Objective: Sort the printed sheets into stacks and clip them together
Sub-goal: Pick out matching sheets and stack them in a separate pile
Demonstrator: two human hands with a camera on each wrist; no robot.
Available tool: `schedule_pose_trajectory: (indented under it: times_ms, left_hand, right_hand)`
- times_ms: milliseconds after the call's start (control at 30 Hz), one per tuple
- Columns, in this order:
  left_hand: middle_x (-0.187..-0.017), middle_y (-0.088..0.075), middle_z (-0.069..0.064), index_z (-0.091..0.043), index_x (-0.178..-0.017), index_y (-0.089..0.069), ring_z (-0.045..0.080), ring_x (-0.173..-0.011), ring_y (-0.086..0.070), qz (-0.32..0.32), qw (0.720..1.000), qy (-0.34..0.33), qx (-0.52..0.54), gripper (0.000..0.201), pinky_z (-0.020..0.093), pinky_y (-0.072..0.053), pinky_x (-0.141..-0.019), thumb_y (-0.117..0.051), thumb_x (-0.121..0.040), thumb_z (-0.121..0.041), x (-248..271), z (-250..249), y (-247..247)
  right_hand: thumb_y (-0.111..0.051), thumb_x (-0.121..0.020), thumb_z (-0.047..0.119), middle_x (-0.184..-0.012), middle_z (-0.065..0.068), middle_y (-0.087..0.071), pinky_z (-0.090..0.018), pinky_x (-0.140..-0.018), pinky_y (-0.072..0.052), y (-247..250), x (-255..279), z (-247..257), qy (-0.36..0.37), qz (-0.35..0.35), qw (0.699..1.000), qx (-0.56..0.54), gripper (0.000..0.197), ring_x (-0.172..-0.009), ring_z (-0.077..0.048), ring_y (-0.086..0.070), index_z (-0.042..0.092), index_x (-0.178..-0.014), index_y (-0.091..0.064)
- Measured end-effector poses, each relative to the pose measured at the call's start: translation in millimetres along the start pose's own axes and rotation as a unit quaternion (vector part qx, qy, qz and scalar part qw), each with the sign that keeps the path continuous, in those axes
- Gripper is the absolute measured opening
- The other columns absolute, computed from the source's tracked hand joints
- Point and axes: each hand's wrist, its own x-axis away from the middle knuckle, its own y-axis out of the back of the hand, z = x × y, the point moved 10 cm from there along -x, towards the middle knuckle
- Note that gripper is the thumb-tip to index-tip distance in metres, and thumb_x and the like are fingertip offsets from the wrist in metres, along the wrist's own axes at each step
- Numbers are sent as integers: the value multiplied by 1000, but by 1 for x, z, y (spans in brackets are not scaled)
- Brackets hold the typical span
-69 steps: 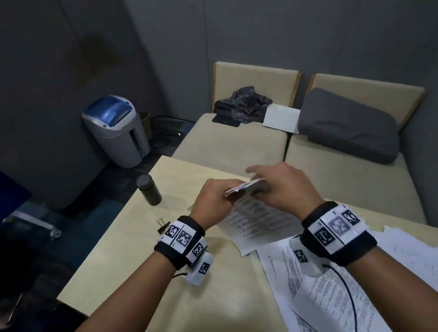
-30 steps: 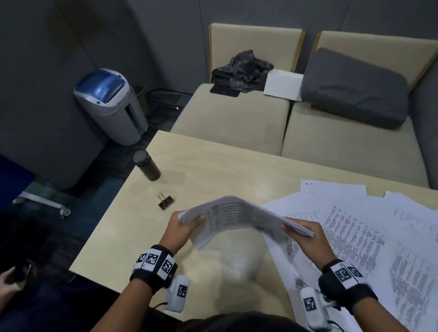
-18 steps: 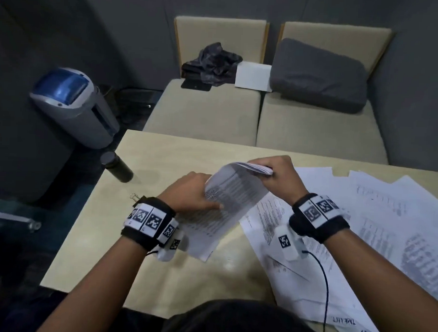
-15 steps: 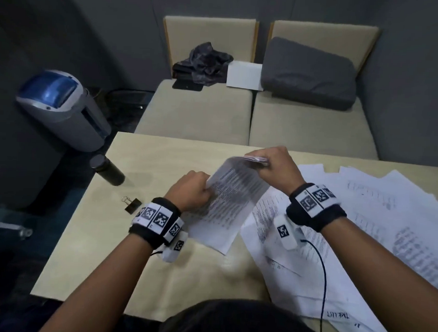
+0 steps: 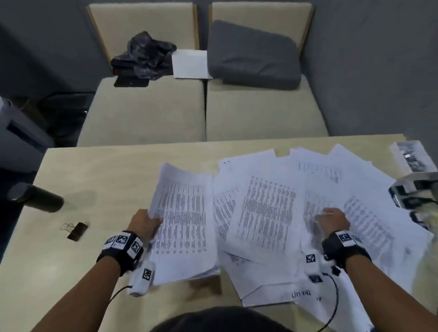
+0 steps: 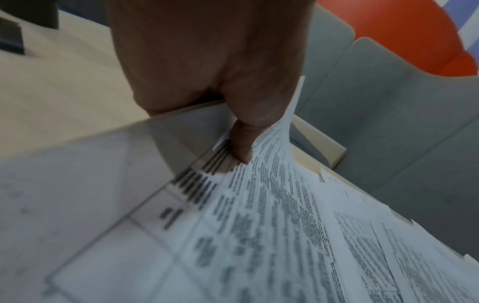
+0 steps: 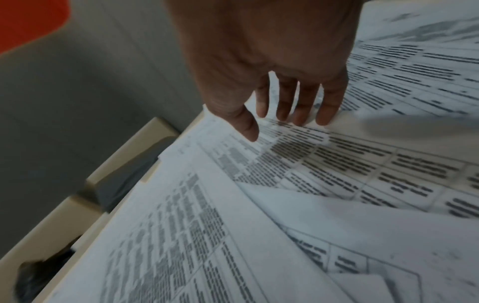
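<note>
Head view: left hand (image 5: 144, 225) pinches the gathered stack (image 5: 183, 226) by its left edge, long axis running away from the body. The binder clip (image 5: 77, 231) sits further left on the smooth table (image 5: 101, 166), so the left hand's nearer.

Left wrist: thumb (image 6: 243, 143) clamped on thin, floppy paper.

Right wrist: right hand (image 7: 285, 82), fingers spread, touching loose sheets (image 7: 337, 164).

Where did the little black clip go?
In the head view, the black binder clip lies on the table, on its left side, just left of the left hand and below the dark bottle.
</note>
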Motion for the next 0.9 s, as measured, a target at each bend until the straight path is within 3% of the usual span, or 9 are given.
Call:
schedule_pose_trajectory:
  times_ms: [133, 233, 300, 433, 533, 667, 767, 833, 900]
  left_hand:
    - [-63, -64, 14, 3, -78, -62, 27, -53, -60, -32, 998, 28, -43, 23, 34, -55, -51, -63, -90, -16, -16, 7, -11]
    - [-69, -63, 14, 4, -82, -62, 24, -55, -57, -25, 996, 34, -82, 22, 28, -47, -50, -63, -90, -17, -19, 4, -20]
    - [-80, -63, 16, 8, -95, -62, 19, -57, -54, -13, 995, 43, -90, 25, 24, -39, -47, -63, -90, -17, -19, 6, -28]
    - [-87, -63, 17, 10, -107, -60, 19, -60, -56, -8, 995, 48, -88, 33, 22, -39, -47, -62, -91, -18, -17, 12, -31]
    - [-85, -62, 16, 11, -108, -60, 18, -58, -55, -13, 995, 50, -86, 34, 22, -38, -46, -62, -91, -18, -16, 18, -28]
    - [-81, -62, 15, 12, -106, -61, 15, -55, -54, -26, 995, 63, -69, 32, 22, -37, -45, -62, -91, -16, -13, 35, -17]
    - [-78, -64, 15, 12, -102, -64, 20, -57, -57, -42, 995, 75, -46, 30, 24, -42, -49, -64, -90, -16, -12, 50, -5]
    - [-81, -67, 17, 11, -100, -65, 25, -62, -61, -52, 995, 82, -34, 30, 25, -45, -52, -65, -89, -17, -11, 60, 1]
    - [-78, -65, 14, 7, -96, -64, 23, -60, -58, -56, 995, 81, -28, 23, 24, -42, -49, -63, -90, -16, -6, 63, 2]
  right_hand:
    - [-64, -82, 12, -126, -20, -61, -28, -88, -44, 1, -5, -33, -61, -13, 995, -77, 50, -109, -33, -61, 4, -131, -55]
    - [-68, -84, 20, -118, -12, -64, -25, -88, -41, -21, 1, -12, -13, 21, 994, -106, 49, -109, -29, -60, 7, -130, -56]
    - [-72, -84, 26, -108, -8, -65, -26, -86, -40, -40, 8, 11, 37, 54, 993, -102, 44, -104, -27, -61, 8, -123, -59]
    - [-76, -81, 24, -96, -5, -64, -29, -78, -47, -66, 14, 40, 94, 73, 990, -72, 33, -90, -24, -62, 8, -106, -62]
    - [-62, -87, 18, -80, 2, -53, -27, -71, -42, -69, 19, 59, 150, 41, 988, -20, 12, -84, -20, -51, 10, -91, -54]
    - [-50, -95, 15, -101, -17, -61, -39, -80, -48, -43, 30, 81, 226, -40, 973, 27, 26, -95, -32, -59, -5, -111, -58]
    - [-45, -100, 24, -97, -19, -63, -33, -71, -45, -43, 33, 83, 233, 41, 971, 17, 36, -84, -30, -61, 2, -128, -48]
    - [-46, -100, 27, -113, -19, -62, -37, -83, -48, -49, 38, 81, 234, 95, 967, 20, 45, -101, -34, -62, 6, -139, -40]
    - [-53, -98, 25, -133, -11, -53, -37, -101, -39, -62, 46, 77, 234, 146, 961, 17, 55, -124, -28, -52, 5, -145, -34]
